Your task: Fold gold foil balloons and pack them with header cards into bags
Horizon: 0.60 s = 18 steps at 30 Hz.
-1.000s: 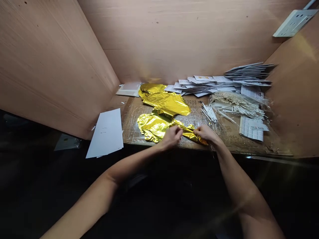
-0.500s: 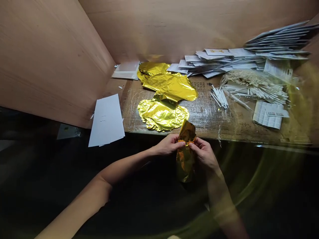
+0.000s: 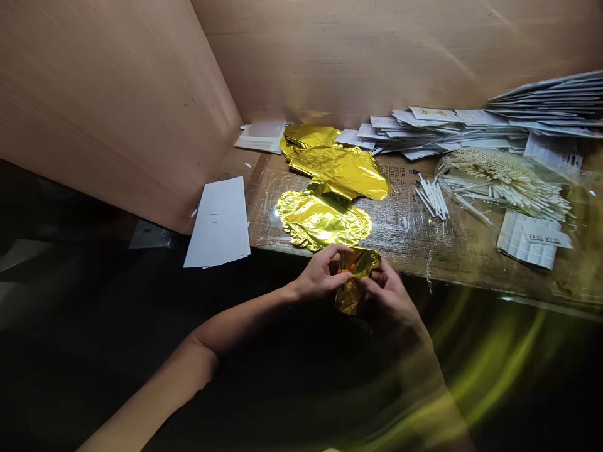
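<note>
While both hands pinch a folded gold foil balloon [image 3: 360, 263] just in front of the table's near edge, the work in hand looks like folding it down into a small, narrow packet. The left hand [image 3: 323, 273] has its fingers curled over the top of the foil, and the right hand [image 3: 389, 295] closes on its right side; both grips are narrow and firm on the foil, though the fingertips are partly hidden. A loose tail of the foil hangs below the grip. The next move calls for keeping the creases pinched, since thin foil can spring open. Just beyond the hands, a scalloped gold balloon [image 3: 323, 220] lies flat on the plastic-covered cardboard tabletop [image 3: 405, 235], with two more gold balloons [image 3: 339, 171] heaped farther back. To the right lie loose white sticks [image 3: 432, 198], a clear bag of sticks [image 3: 506, 185] and printed cards [image 3: 447, 122]. White paper sheets [image 3: 219, 223] sit at the left.
</note>
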{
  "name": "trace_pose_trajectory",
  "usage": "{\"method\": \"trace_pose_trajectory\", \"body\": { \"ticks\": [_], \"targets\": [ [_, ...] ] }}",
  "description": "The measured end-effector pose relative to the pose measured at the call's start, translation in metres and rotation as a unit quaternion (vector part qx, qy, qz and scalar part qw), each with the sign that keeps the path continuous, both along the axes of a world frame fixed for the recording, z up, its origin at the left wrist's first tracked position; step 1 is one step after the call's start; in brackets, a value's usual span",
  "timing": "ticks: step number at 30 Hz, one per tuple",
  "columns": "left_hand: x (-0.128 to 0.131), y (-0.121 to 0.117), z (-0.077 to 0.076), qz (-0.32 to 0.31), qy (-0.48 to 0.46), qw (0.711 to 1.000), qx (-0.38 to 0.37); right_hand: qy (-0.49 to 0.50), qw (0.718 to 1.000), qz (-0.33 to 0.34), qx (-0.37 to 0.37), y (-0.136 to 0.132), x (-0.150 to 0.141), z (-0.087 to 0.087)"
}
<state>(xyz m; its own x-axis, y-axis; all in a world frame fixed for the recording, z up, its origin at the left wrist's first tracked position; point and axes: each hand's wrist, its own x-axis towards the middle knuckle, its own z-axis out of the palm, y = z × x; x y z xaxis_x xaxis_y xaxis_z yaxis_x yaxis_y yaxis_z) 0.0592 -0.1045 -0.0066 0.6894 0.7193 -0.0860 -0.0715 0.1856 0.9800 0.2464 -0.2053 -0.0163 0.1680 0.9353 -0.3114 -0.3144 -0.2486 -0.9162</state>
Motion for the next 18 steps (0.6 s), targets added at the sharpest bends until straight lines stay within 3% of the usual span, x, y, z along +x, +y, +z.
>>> {"method": "trace_pose_trajectory", "body": {
  "ticks": [2,5,8,10,12,16,18],
  "targets": [
    [0.003,-0.001,-0.001,0.011,-0.025,0.998,-0.048,-0.009,1.0,0.006,-0.009,0.001,-0.008,0.0],
    [0.001,-0.001,-0.002,-0.049,-0.04,0.991,-0.117,-0.022,0.999,-0.037,0.016,0.0,-0.015,0.0],
    [-0.007,0.001,-0.003,-0.056,-0.043,0.99,-0.119,-0.043,0.998,-0.033,0.037,-0.005,-0.01,0.007],
    [-0.015,0.006,-0.003,-0.046,-0.029,0.997,-0.059,-0.082,0.995,0.04,0.049,-0.008,0.001,0.019],
    [-0.02,0.015,-0.003,-0.07,-0.006,0.995,0.066,-0.167,0.978,0.116,0.053,-0.004,0.013,0.034],
    [-0.031,0.028,0.011,-0.152,0.018,0.943,0.296,-0.303,0.924,0.23,0.035,0.021,0.017,0.059],
    [-0.046,0.026,0.026,-0.129,0.035,0.925,0.355,-0.326,0.905,0.269,0.042,0.033,0.008,0.067]
  ]
}}
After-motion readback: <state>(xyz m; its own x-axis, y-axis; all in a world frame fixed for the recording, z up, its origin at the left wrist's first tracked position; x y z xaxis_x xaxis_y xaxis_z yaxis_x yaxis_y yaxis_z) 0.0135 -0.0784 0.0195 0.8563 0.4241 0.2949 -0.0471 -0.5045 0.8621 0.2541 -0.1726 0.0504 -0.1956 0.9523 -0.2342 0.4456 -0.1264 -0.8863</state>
